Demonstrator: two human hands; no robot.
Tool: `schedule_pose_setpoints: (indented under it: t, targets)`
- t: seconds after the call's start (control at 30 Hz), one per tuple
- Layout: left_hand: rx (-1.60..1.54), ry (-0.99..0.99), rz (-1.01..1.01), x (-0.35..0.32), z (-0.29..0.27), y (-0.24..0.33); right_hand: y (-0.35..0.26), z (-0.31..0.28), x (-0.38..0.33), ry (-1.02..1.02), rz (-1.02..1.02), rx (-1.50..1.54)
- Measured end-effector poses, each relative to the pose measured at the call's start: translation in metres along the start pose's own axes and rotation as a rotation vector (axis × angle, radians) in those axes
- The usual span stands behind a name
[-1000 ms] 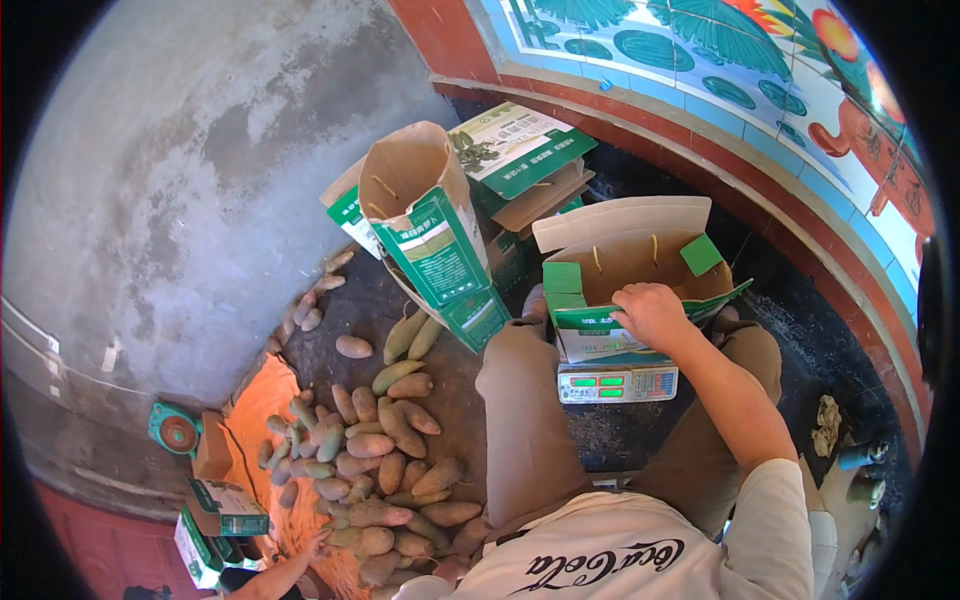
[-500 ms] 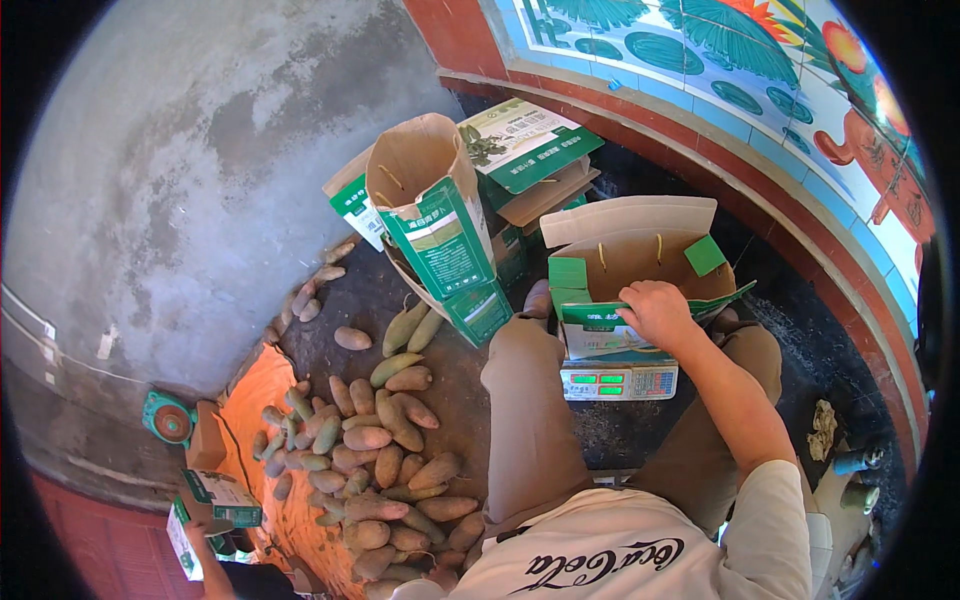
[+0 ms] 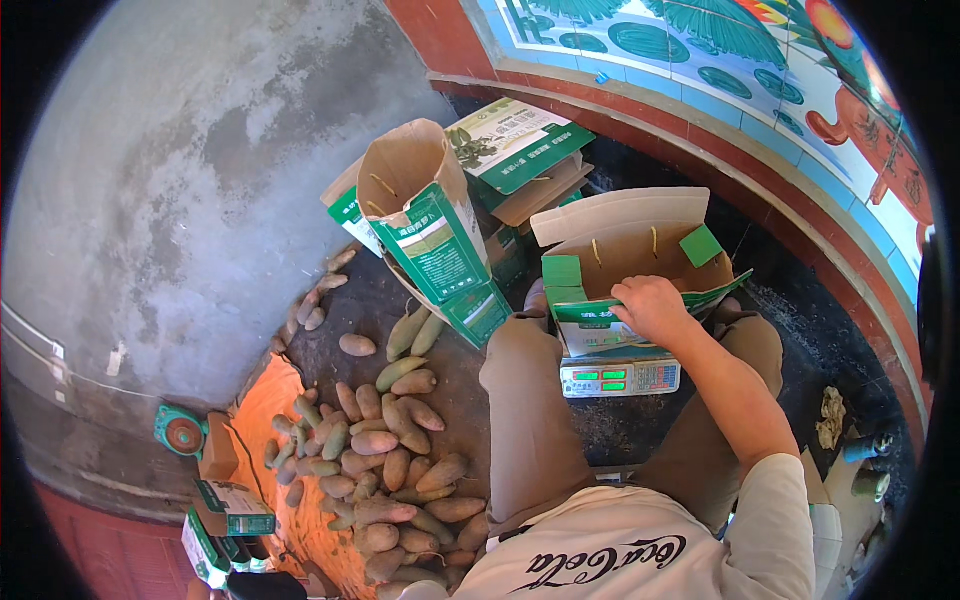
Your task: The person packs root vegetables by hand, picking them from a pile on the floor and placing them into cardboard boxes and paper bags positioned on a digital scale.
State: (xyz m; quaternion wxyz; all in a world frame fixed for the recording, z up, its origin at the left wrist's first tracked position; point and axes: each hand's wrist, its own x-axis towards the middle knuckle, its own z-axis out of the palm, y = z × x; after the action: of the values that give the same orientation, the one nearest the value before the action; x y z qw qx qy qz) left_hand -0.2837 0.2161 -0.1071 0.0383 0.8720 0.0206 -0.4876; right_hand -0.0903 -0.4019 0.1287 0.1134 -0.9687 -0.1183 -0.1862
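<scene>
Inside open carton point(image 3: 625, 262), 2 yellow cords point(image 3: 655, 241)

Open-topped cardboard carton point(image 3: 628, 262), green and white outside, plain brown inside. It stands upright on a digital scale point(image 3: 620, 378) with a lit display. The long far flap point(image 3: 622, 213) tilts up and back; green end flaps point(image 3: 700, 246) show at both sides; two yellow cord loops point(image 3: 598, 252) hang along the far inner wall. The carton's floor is hidden.
</scene>
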Motion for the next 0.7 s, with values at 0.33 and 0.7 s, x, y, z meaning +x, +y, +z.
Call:
schedule_pose_setpoints:
  t: [0.33, 0.7]
  targets:
    - [-0.001, -0.034, 0.048, 0.003, 0.003, -0.008, 0.0, 0.001, -0.002, 0.006, 0.005, 0.011]
    - [0.016, -0.094, 0.114, 0.011, 0.004, -0.017, 0.001, 0.0, -0.002, -0.017, 0.007, 0.008]
